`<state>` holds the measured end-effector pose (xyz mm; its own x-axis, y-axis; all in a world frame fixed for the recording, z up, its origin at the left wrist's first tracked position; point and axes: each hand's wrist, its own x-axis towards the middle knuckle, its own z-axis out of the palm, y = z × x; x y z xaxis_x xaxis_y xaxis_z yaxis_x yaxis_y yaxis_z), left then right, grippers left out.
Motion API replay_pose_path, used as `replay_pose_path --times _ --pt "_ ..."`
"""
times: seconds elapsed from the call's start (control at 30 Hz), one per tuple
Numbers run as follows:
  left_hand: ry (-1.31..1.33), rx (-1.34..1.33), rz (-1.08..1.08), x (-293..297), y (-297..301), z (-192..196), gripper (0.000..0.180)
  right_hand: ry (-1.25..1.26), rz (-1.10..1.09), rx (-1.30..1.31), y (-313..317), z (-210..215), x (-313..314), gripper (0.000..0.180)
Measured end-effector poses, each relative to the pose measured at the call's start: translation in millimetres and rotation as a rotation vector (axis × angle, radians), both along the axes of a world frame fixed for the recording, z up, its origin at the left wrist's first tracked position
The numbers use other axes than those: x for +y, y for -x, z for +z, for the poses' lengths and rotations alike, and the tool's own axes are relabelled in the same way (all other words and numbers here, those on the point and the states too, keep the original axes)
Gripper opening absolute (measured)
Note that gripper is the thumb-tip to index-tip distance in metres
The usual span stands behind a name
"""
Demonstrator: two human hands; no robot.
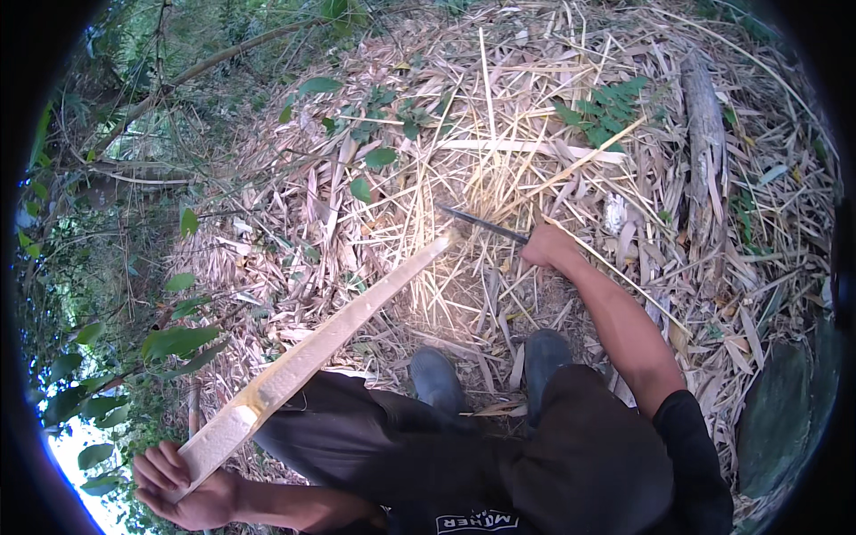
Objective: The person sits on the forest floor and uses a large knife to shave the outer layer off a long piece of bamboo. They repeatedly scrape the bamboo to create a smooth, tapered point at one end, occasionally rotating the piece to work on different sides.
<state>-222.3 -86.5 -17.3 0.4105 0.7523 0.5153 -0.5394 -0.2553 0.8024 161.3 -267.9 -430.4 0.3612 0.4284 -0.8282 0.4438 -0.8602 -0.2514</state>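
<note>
— Across leaf litter [303,218], saw the pale strip [343,328] pointing where?
— Slanted up rightward, ending near the blade [481,223], left of but nearer the right hand [548,246]
— Gripped how?
— Clenched the lower end in the left hand [185,490], gripped the blade in the right

The long, pale-yellow wooden stave [330,339] toward 8 o'clock looks matt and rough-faced. Near 1 o'clock, the slim, dark-grey metal blade [481,222] looks smooth. At 6 o'clock, grey rubber-looking boots [436,379] appear matt; toward 2, the grey wooden log [702,120] is rough.
</note>
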Motion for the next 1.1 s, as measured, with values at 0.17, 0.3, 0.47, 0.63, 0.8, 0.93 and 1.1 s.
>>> replay_pose_path --times 0.17,0.3,0.47,0.63,0.8,0.93,1.1 --pt "-0.036 0.038 0.21 5.1 3.3 -6.3 0.027 -0.052 -0.063 -0.014 7.2 10.5 2.0 0.044" --pt "-0.048 -0.036 0.578 2.9 -40.4 -34.9 0.029 -0.104 -0.048 -0.033 3.4 6.6 -10.6 0.064" --pt "0.121 -0.016 0.213 21.0 -20.8 -47.3 0.034 -0.133 -0.065 -0.06 11.8 13.6 -10.6 0.099" --pt "0.043 -0.066 0.244 9.6 -19.7 -38.2 0.035 -0.153 -0.096 -0.154 30.6 42.2 -7.0 0.059" --pt "0.032 -0.067 0.235 -3.7 -36.9 -45.4 0.034 -0.213 -0.086 -0.055 55.0 60.8 -5.8 0.05" --pt "-0.005 -0.016 0.371 -22.2 -46.2 -44.2 0.034 -0.472 0.033 0.132 96.7 137.3 16.5 0.041" --pt "0.044 -0.047 0.337 -32.0 -57.4 -44.9 0.033 -0.856 0.291 0.308 123.7 244.6 31.7 0.034"
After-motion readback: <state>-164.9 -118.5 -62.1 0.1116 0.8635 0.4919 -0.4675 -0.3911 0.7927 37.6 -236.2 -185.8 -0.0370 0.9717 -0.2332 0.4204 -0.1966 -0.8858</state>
